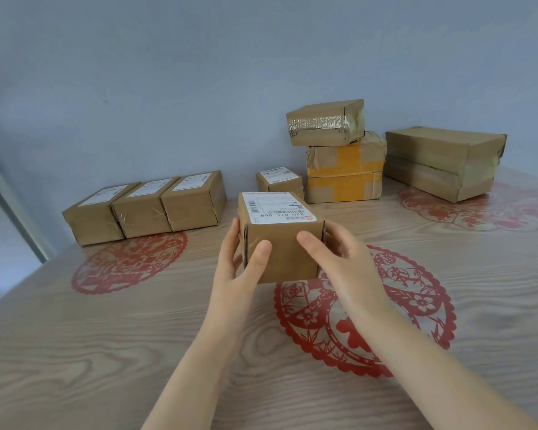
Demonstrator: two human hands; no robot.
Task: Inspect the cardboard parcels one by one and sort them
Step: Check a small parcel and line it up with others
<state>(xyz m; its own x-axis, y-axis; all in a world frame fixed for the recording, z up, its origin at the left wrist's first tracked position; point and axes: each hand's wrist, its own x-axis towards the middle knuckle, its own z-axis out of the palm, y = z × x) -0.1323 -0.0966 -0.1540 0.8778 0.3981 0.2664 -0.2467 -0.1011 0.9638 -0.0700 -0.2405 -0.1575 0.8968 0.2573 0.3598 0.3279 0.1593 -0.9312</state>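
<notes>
A small cardboard parcel (284,243) with a white shipping label on top is held between both hands over the middle of the wooden table (106,336). My left hand (239,268) grips its left side with the thumb on the front face. My right hand (339,259) grips its right side, thumb also on the front. Three similar labelled parcels (143,209) sit side by side at the back left. Another small labelled parcel (280,180) stands just behind the held one.
At the back right, a stack of yellow-taped boxes (345,175) carries a tilted taped box (326,122) on top. A long box (441,162) lies further right. Red paper-cut decals (416,305) mark the tabletop. A blue wall runs behind.
</notes>
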